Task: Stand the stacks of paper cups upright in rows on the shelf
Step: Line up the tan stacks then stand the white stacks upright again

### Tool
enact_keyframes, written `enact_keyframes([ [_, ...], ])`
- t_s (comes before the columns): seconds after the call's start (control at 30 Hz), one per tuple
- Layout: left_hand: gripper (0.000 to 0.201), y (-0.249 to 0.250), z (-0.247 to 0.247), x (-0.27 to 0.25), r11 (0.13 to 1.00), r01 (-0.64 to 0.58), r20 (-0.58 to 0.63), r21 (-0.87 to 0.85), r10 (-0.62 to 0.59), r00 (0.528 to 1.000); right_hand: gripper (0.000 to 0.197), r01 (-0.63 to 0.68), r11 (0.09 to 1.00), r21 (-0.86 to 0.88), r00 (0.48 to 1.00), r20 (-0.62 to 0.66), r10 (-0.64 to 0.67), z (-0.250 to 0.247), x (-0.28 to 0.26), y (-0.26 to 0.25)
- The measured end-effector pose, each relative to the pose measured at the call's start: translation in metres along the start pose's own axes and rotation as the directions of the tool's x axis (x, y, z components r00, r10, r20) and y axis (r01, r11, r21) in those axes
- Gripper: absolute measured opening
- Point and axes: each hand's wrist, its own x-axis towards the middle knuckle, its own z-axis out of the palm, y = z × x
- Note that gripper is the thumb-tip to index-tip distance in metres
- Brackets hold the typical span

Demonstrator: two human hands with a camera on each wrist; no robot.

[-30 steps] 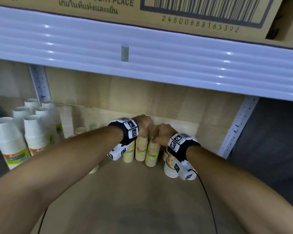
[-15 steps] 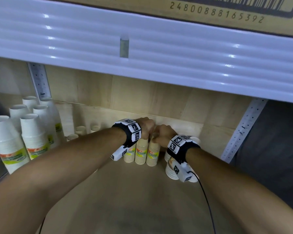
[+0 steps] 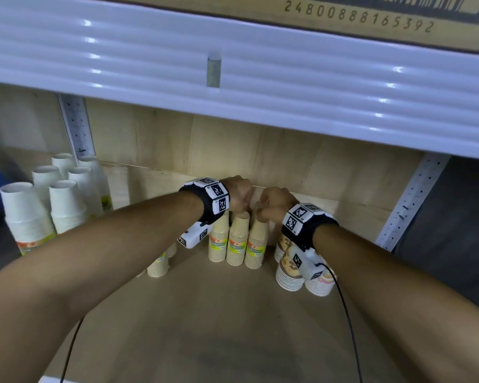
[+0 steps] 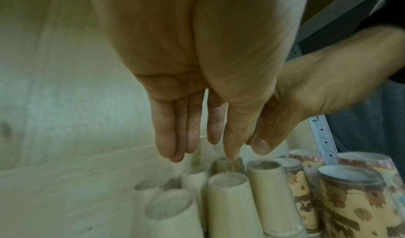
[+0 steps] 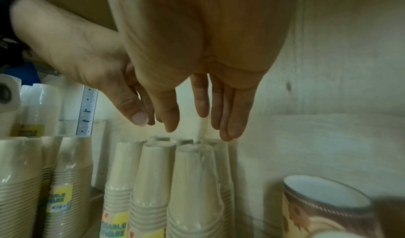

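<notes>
Both hands, left hand [image 3: 239,196] and right hand [image 3: 274,204], have lifted slightly, fingers relaxed open, directly above the upright tan cup stacks [image 3: 237,239].

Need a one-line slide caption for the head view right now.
Both hands, left hand and right hand, meet above upright tan cup stacks on the wooden shelf.

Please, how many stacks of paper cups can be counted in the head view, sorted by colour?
White stacks: 6
Beige stacks: 4
Patterned stacks: 2, perhaps a third behind
Total: 12 surely seen; the arms hide others.
</notes>
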Motion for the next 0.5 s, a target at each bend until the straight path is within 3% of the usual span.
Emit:
enact_keyframes([
  [0.33, 0.035, -0.057, -0.042, -0.043, 0.983, 0.182, -0.081, -0.026, -0.183, 0.980, 0.036, 0.163, 0.986, -0.036, 0.984, -0.061, -0.165, 0.002, 0.006, -0.066],
  [0.5, 0.033, -0.089, -0.048, -0.074, 0.956, 0.292, -0.079, -0.015, -0.293, 0.953, 0.036, 0.248, 0.968, -0.033, 0.968, -0.020, -0.249, 0.021, 0.005, -0.109],
])
